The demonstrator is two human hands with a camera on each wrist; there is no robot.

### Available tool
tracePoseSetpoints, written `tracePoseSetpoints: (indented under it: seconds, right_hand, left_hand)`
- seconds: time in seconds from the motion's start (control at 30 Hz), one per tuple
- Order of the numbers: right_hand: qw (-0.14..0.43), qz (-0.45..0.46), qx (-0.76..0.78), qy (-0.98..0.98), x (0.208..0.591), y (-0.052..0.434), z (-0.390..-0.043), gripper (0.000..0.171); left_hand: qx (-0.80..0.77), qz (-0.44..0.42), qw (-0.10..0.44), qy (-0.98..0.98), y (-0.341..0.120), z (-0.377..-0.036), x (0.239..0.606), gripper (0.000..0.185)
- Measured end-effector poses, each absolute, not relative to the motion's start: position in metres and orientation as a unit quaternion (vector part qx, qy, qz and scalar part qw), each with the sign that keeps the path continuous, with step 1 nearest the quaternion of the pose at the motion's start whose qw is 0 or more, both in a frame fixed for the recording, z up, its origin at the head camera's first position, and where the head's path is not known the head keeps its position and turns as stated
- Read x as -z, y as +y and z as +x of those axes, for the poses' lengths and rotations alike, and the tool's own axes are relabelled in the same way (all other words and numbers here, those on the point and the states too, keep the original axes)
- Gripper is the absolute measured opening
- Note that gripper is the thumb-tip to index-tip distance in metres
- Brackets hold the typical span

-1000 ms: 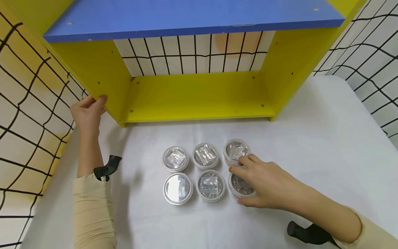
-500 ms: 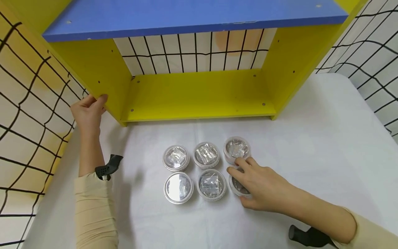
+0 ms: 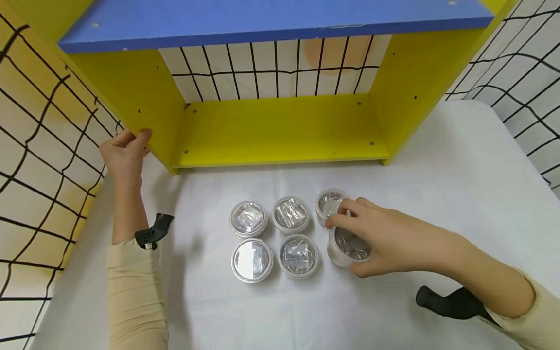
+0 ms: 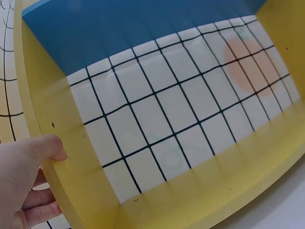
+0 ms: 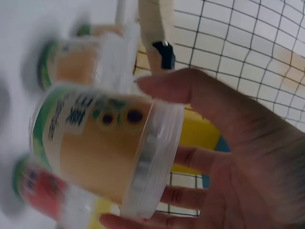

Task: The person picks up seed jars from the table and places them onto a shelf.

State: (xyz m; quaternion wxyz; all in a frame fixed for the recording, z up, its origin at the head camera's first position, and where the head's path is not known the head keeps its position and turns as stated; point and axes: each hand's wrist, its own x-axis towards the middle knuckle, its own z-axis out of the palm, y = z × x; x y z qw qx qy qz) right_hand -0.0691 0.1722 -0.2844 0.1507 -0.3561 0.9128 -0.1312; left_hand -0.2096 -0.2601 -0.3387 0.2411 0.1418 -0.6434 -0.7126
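One clear plastic tub, round, lidded and printed green and white over pale orange contents (image 5: 97,148), is in the right hand (image 3: 385,236), tilted, with thumb and fingers gripping it around the lid end. By my reading, the work is at an early point: one tub is in hand, while five lidded tubs stand upright on the white cloth (image 3: 218,316). The held tub lies directly inside the grasp, at the fingertip end of the right hand, its lid toward the palm and its base away from it. Whether that base is wholly off the cloth I cannot tell from these angles.

Just beyond the right fingertips is the far right tub (image 3: 330,200), partly covered by the fingers. To that hand's left stand the near middle tub (image 3: 299,256) and far middle tub (image 3: 290,215); farther left are the near left tub (image 3: 252,260) and far left tub (image 3: 248,218).

Ahead of both hands is the yellow wooden bottom shelf (image 3: 280,129), below a blue wooden shelf (image 3: 275,19). Well left of the tubs, the left hand (image 3: 127,153) pinches the front edge of the yellow wooden side panel (image 3: 144,107), thumb on its inner face.
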Motion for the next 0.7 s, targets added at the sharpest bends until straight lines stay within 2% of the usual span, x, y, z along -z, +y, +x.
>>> tracePoseSetpoints:
  seconds: [0.37, 0.7]
  right_hand:
    - [0.145, -0.383, 0.112, 0.905, 0.237, 0.176, -0.098, 0.057]
    - [0.149, -0.409, 0.104, 0.894, 0.224, 0.156, -0.114, 0.055]
  left_hand:
    - [0.704, 0.142, 0.238, -0.654, -0.258, -0.21, 0.346, 0.024]
    - [0.701, 0.123, 0.263, -0.652, -0.256, -0.214, 0.351, 0.021]
